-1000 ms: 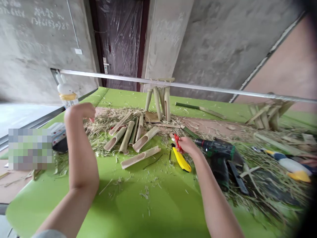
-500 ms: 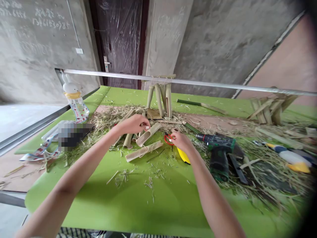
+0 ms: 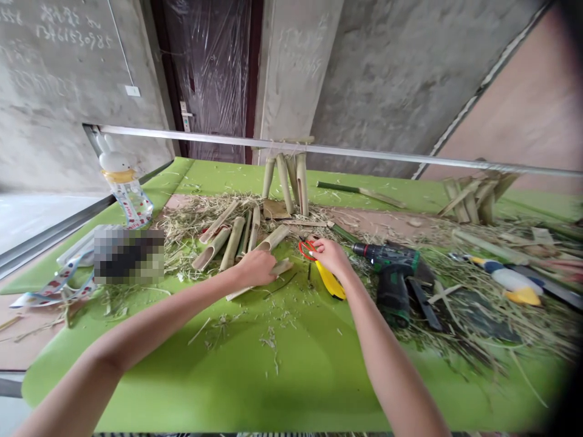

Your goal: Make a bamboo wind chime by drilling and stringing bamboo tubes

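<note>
My left hand (image 3: 259, 268) is closed over a split bamboo piece (image 3: 285, 266) on the green tabletop. Both ends of that piece show past the hand; the fingertips are partly hidden. My right hand (image 3: 331, 255) pinches a thin red loop (image 3: 306, 249); what the loop belongs to is not clear. Below that hand lies a curved yellow object (image 3: 328, 280), partly covered by it. Behind my left hand lie several cut bamboo tubes, among them a hollowed one (image 3: 274, 237) and a longer one (image 3: 233, 243).
A cordless drill (image 3: 392, 273) lies right of my right hand, among shavings and blades. Beyond it is a blue, white and yellow tool (image 3: 514, 280). Tied bamboo legs (image 3: 291, 182) stand at the back. A rabbit-topped bottle (image 3: 125, 188) stands at left, near a blurred dark object (image 3: 129, 256).
My left hand has come down and toward me, from above the bamboo tubes onto the front split piece. My right hand stays at the red loop. The view has shifted slightly.
</note>
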Motion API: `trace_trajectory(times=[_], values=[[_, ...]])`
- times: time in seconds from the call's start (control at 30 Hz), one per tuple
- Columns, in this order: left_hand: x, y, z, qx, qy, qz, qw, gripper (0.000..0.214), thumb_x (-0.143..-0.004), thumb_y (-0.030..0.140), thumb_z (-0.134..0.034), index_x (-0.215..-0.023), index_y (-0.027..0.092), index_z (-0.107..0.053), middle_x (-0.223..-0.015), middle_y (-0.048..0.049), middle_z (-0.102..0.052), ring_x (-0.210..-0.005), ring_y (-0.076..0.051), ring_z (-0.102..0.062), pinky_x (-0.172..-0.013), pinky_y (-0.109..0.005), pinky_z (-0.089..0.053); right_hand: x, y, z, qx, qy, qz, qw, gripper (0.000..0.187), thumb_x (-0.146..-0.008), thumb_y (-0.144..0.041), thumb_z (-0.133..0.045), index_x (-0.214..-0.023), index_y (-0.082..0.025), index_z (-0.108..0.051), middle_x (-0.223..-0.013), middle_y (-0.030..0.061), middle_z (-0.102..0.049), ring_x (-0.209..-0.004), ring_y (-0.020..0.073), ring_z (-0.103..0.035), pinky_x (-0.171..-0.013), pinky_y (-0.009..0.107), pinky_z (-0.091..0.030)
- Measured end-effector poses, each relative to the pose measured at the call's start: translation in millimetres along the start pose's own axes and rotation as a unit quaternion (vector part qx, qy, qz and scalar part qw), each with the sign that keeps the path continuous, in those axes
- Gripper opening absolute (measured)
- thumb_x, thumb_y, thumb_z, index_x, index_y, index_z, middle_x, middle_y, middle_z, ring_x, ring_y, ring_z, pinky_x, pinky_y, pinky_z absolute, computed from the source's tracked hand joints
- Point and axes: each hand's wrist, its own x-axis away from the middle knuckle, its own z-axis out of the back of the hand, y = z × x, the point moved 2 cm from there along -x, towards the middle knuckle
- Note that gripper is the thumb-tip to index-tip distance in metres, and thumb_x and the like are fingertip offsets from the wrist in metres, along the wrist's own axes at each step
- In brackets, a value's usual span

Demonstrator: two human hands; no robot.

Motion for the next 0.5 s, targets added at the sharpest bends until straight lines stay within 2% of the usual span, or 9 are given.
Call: trace_trajectory(times=[0.17, 0.23, 0.3, 0.37, 0.43, 0.5], values=[[2.4, -2.1, 0.1, 0.018, -0.014, 0.036, 0.999, 0.022, -0.069, 0.03, -0.057, -0.076, 0.011, -0.066, -0.067, -0.0095, -0.063, -0.056, -0.017, -0.056, -0.05, -0.026, -0.042, 3.0, -9.8, -3.2, -0.031, 0.024, 0.035, 0.999, 0.021, -0.075, -0.014, -0.055, -0.096, -0.015, -0.059, -0.085, 0.0064, -0.064, -0.073, 0.0146, -0.058, -0.067, 0.025, -0.041], [4.3, -4.8, 1.5, 0.024, -0.014, 0.042, 0.999, 0.021, -0.07, 0.03, -0.056, -0.073, 0.012, -0.065, -0.066, -0.0077, -0.062, -0.054, -0.015, -0.055, -0.048, -0.025, -0.04, 6.3, -15.7, -0.9, -0.026, 0.011, 0.065, 0.998, 0.021, -0.074, -0.012, -0.055, -0.094, -0.016, -0.059, -0.088, 0.0069, -0.063, -0.074, 0.0146, -0.057, -0.069, 0.025, -0.041], [6.1, -8.1, 3.0, 0.025, -0.016, 0.038, 0.999, 0.019, -0.071, 0.03, -0.055, -0.069, 0.012, -0.063, -0.064, -0.0071, -0.061, -0.053, -0.015, -0.054, -0.048, -0.024, -0.038, 10.9, -22.1, 1.7, -0.037, -0.047, 0.112, 0.992, 0.015, -0.074, -0.014, -0.056, -0.088, -0.017, -0.061, -0.087, 0.0057, -0.063, -0.074, 0.0148, -0.057, -0.068, 0.025, -0.041], [7.6, -11.8, 6.0, 0.033, -0.015, 0.026, 0.999, 0.021, -0.073, 0.032, -0.054, -0.068, 0.013, -0.063, -0.063, -0.0065, -0.061, -0.052, -0.013, -0.053, -0.048, -0.024, -0.038, 16.2, -28.2, 1.9, -0.055, -0.144, 0.156, 0.976, 0.009, -0.072, -0.017, -0.06, -0.081, -0.018, -0.063, -0.084, 0.004, -0.063, -0.074, 0.0157, -0.057, -0.066, 0.025, -0.04], [9.2, -16.9, 12.7, 0.066, -0.003, 0.021, 0.998, 0.025, -0.077, 0.034, -0.051, -0.072, 0.013, -0.064, -0.064, -0.0059, -0.061, -0.05, -0.012, -0.052, -0.048, -0.023, -0.038, 21.2, -33.2, -0.6, -0.062, -0.235, 0.177, 0.954, 0.009, -0.067, -0.019, -0.065, -0.076, -0.019, -0.064, -0.081, 0.0028, -0.063, -0.072, 0.0164, -0.057, -0.064, 0.025, -0.039], [11.5, -23.7, 24.9, 0.099, 0.032, 0.02, 0.994, 0.029, -0.082, 0.032, -0.045, -0.078, 0.013, -0.067, -0.067, -0.0063, -0.063, -0.048, -0.009, -0.05, -0.047, -0.022, -0.037, 24.5, -36.7, -5.2, -0.059, -0.293, 0.176, 0.938, 0.007, -0.065, -0.019, -0.067, -0.07, -0.019, -0.063, -0.075, 0.0017, -0.062, -0.068, 0.0156, -0.055, -0.061, 0.025, -0.038]])
